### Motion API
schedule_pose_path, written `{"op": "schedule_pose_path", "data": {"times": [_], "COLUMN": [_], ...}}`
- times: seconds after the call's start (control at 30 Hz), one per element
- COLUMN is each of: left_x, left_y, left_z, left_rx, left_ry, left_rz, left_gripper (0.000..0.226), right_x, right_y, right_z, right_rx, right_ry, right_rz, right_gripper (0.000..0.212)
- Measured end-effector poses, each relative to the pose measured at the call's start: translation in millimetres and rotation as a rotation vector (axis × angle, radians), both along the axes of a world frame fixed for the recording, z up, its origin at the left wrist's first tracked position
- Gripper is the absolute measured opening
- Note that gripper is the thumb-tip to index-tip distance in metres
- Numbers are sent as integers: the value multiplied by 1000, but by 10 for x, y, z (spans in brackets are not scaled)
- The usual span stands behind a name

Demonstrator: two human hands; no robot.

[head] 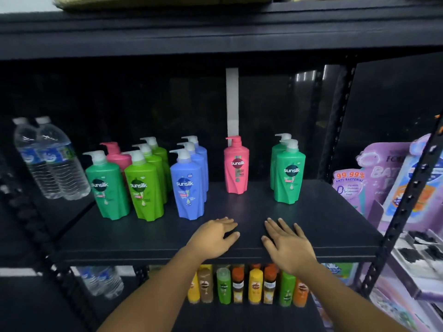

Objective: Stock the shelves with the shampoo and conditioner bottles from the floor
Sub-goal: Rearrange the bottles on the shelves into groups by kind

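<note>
My left hand (pixel 215 236) and right hand (pixel 285 243), each grip spread and empty, held before the pink bottle (pixel 236 165); next bottles I would stand beside it, labels forward.

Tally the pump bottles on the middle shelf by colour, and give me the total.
Teal-green pump bottles: 3
Lime-green pump bottles: 3
Blue pump bottles: 3
Pink pump bottles: 2
Total: 11
</note>
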State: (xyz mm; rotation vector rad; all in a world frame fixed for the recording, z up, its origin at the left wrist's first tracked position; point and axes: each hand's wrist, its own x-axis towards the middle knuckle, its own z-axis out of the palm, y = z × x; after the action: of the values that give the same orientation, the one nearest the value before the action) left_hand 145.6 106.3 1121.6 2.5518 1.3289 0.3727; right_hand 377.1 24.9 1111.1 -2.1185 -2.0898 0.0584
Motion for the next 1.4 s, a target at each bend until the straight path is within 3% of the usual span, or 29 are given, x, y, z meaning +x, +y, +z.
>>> {"op": "schedule_pose_path", "data": {"times": [0.13,0.3,0.6,0.73,0.87,1.0,1.1,1.27,1.4], "left_x": [-592,-1378,-2664,-2972,-3051,-3021,-2984,-2974,-2976], "left_y": [-116,-186,-104,105,351,643,851,1019,967], "left_z": [-27,-8,55,77,156,210,207,118,131], "left_rx": [8,9,-6,7,12,-52,-96,-93,-84], "left_ry": [-15,-21,24,-143,-444,-735,-848,-993,-996], "left_rz": [31,138,388,574,670,752,692,585,577], "left_gripper": [52,53,57,52,56,110,125,82,70], "right_x": [-274,-1264,-2623,-2683,-2688,-2703,-2716,-2722,-2722], "right_y": [56,241,607,622,621,597,597,612,608], "right_z": [114,126,134,6,-17,-38,-52,-62,-57], "right_rx": [-84,-87,-103,-25,20,47,64,68,65], "right_ry": [24,56,46,-26,-47,-51,-57,-65,-64], "right_rz": [46,220,301,273,253,237,216,212,215], "right_gripper": [61,58,61,64,65,64,64,63,63]}}
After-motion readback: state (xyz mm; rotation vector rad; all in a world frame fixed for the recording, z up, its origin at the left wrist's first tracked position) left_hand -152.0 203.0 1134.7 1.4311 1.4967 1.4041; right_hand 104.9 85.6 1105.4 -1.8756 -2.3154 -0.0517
